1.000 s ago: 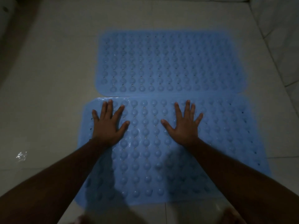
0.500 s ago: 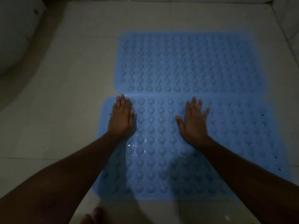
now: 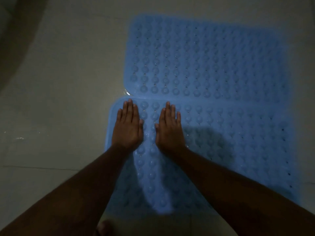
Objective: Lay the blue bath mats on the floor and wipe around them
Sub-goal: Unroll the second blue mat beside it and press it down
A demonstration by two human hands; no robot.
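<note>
Two blue bath mats with rows of round bumps lie flat on the tiled floor, one behind the other, their long edges touching. The far mat [image 3: 213,60] fills the upper right. The near mat [image 3: 230,137] runs under my arms. My left hand [image 3: 127,126] rests flat on the near mat's far left corner, fingers together. My right hand [image 3: 169,128] lies flat just beside it, palm down, thumb close to the left hand. Neither hand holds anything.
Pale floor tiles [image 3: 59,99] stretch to the left, with small wet glints [image 3: 19,138] on them. A dark curved shape [image 3: 15,40] sits at the top left. A toe [image 3: 104,227] shows at the bottom edge.
My right hand has slid left across the near mat until it lies next to my left hand. Fingers of both hands have closed together. The view has shifted, so the mats sit further right.
</note>
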